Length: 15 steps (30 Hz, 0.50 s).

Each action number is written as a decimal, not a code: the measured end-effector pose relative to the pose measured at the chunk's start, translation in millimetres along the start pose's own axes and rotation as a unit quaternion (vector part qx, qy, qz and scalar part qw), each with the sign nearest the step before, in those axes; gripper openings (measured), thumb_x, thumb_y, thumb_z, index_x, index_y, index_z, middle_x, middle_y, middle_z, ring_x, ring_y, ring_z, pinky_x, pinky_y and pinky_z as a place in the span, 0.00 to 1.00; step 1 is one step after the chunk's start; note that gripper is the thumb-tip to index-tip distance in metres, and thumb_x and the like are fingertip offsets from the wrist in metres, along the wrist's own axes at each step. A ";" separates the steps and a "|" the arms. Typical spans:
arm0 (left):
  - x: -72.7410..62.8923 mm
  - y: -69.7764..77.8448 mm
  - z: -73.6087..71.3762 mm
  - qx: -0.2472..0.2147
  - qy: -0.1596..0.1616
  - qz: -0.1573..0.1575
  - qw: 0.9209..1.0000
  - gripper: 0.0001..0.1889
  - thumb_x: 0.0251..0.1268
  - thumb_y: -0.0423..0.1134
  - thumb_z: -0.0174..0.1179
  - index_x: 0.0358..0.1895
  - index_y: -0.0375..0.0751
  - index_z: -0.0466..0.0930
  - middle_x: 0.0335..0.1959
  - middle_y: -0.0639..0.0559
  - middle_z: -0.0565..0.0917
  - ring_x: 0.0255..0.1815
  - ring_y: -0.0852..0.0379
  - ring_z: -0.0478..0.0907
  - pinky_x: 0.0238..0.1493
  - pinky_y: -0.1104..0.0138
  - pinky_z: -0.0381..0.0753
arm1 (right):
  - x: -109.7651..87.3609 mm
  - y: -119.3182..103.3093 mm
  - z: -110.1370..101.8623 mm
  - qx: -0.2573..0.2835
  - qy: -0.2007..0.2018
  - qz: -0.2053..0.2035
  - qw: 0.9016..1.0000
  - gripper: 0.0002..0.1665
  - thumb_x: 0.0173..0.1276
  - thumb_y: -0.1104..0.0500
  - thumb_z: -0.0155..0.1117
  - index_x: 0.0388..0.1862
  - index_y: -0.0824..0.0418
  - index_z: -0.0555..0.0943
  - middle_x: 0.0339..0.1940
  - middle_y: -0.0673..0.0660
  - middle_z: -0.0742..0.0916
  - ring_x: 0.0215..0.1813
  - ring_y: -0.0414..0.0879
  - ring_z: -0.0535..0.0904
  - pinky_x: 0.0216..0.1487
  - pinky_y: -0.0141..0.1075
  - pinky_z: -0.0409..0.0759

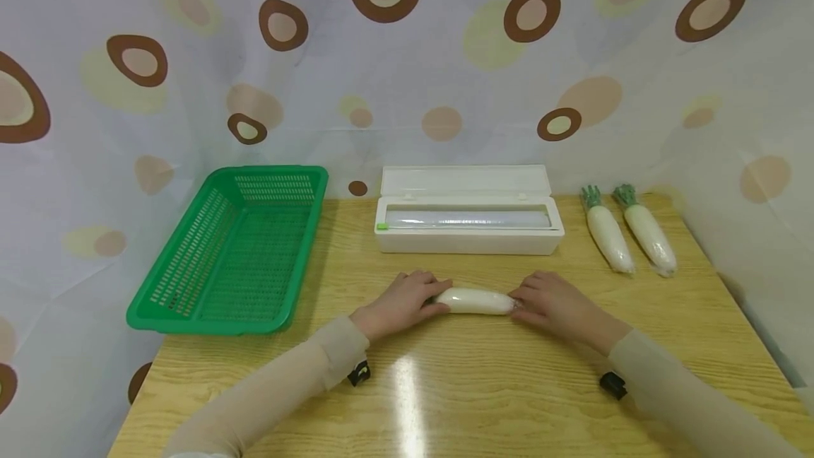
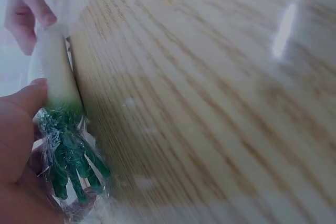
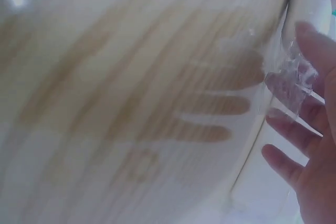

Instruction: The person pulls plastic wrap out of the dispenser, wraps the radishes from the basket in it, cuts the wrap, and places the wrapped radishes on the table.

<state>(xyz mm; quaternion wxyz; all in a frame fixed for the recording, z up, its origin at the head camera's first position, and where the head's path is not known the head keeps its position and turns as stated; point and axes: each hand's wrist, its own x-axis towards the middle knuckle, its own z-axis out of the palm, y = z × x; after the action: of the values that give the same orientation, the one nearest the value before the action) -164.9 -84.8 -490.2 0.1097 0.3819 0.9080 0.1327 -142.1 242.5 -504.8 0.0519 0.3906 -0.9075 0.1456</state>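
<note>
A white radish (image 1: 477, 301) wrapped in clear film lies crosswise on the wooden table, in front of the white film box. My left hand (image 1: 403, 304) grips its leafy end, the thumb pressing on the white body. Below that thumb, in the left wrist view, green leaf stubs (image 2: 76, 166) show under crinkled film. At the tapered tip, my right hand (image 1: 556, 309) holds the radish between thumb and fingers. Bunched clear film (image 3: 299, 80) gathers at this tip in the right wrist view, beside the spread fingers.
Behind the radish, an open white box (image 1: 470, 242) holds a roll of cling film (image 1: 467, 219). A green basket (image 1: 295, 260) stands at the left. Two film-wrapped radishes (image 1: 609, 237) lie at the back right. A patterned curtain (image 1: 407, 55) hangs behind the table (image 1: 509, 401).
</note>
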 end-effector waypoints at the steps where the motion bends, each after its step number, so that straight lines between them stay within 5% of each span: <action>1: 0.1 0.0 0.3 -0.001 0.000 -0.003 1.000 0.30 0.82 0.56 0.53 0.77 0.44 0.70 0.60 0.47 0.82 0.61 0.50 0.77 0.61 0.49 0.76 | -2.2 0.7 -0.9 0.004 0.001 0.007 1.000 0.15 0.70 0.53 0.74 0.51 0.58 0.88 0.44 0.49 0.88 0.48 0.49 0.82 0.53 0.52 0.80; 7: 1.5 1.4 5.7 -0.017 0.018 -0.024 0.999 0.30 0.80 0.57 0.55 0.74 0.42 0.74 0.63 0.46 0.82 0.63 0.49 0.77 0.63 0.46 0.75 | -5.8 3.4 -1.3 0.020 0.009 0.035 0.999 0.09 0.73 0.57 0.70 0.48 0.56 0.90 0.43 0.49 0.89 0.48 0.49 0.83 0.53 0.53 0.81; 15: 5.7 7.6 8.8 -0.037 0.041 -0.036 0.998 0.26 0.78 0.58 0.57 0.66 0.43 0.81 0.52 0.51 0.85 0.50 0.56 0.81 0.58 0.53 0.76 | -7.1 3.9 -0.3 0.021 0.014 0.059 0.998 0.07 0.70 0.57 0.73 0.45 0.55 0.89 0.40 0.49 0.88 0.44 0.48 0.83 0.46 0.49 0.82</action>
<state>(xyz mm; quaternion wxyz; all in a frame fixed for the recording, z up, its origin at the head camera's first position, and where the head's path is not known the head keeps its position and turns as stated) -161.2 -74.1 -496.5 0.0910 0.3393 0.9193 0.1775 -140.0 250.1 -506.8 0.0478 0.3356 -0.9248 0.1724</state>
